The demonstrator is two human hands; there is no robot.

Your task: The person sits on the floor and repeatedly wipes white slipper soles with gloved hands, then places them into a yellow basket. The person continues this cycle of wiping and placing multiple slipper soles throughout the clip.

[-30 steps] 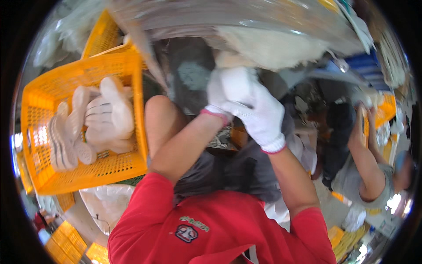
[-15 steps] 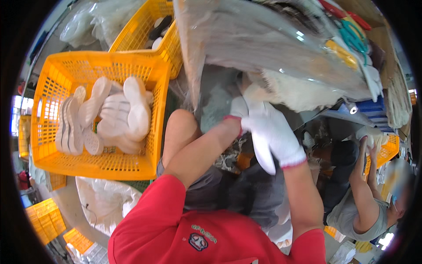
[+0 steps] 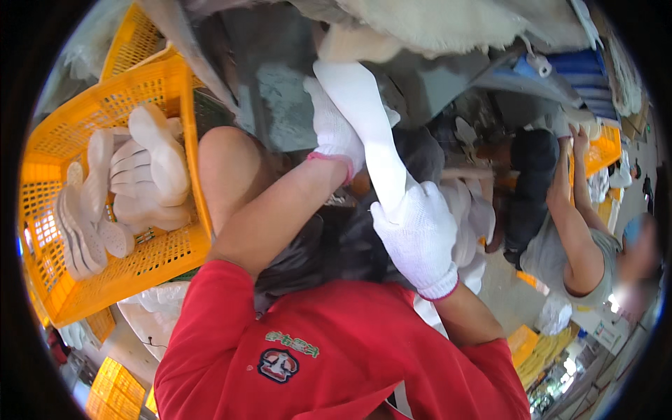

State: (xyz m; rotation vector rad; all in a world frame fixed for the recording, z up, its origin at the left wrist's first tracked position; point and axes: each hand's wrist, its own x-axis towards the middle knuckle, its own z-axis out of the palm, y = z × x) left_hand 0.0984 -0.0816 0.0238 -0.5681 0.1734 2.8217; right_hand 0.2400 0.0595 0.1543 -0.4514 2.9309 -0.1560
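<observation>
A long white shoe sole (image 3: pixel 371 133) lies slantwise in front of me, its smooth face up. My left hand (image 3: pixel 332 129), in a white knitted glove with a pink cuff edge, holds it along its far left side; some of the fingers are hidden beneath. At the near end, my right hand (image 3: pixel 423 238) in a matching glove closes around the sole with the thumb on top. White soles (image 3: pixel 469 217) hang or stand in a cluster just past my right hand; how they are supported is hidden.
To my left stands a yellow plastic basket (image 3: pixel 133 287) with several white soles inside. A cream fleecy material (image 3: pixel 434 24) lies over the grey machine-like surface (image 3: pixel 280 91) ahead. A co-worker (image 3: pixel 574 238) in a grey shirt sits at the right, arms stretched forward near another yellow basket (image 3: pixel 605 150).
My hands have moved apart along the sole, the right one drawing back toward me. The sole now shows at full length. The view has shifted, so the basket appears farther left.
</observation>
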